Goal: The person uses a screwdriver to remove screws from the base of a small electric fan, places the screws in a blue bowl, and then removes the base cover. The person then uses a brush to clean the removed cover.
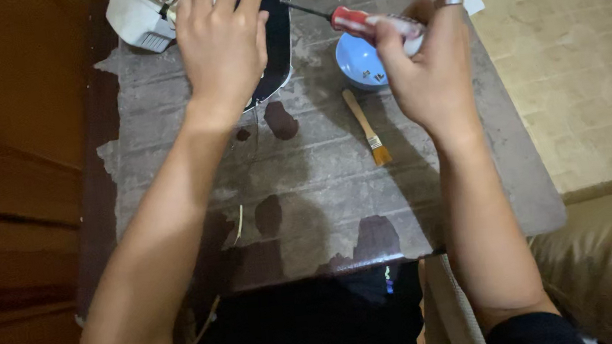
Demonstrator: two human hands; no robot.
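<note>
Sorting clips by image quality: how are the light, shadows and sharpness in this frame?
Head view: dim, warm light; soft shadows fall from both forearms across the worn grey tabletop; the red-handled screwdriver in the right hand is slightly blurred; the left hand is reasonably sharp; no glare.

Left hand [221, 43] lies flat on the white-and-black appliance [276, 45] at twelve o'clock on the worn counter [322, 185]. Right hand [425, 58] grips a red-handled screwdriver [363, 19], tip towards the appliance, above a blue bowl [356, 64]. A small brush [366, 126] lies just beside the bowl.
</note>
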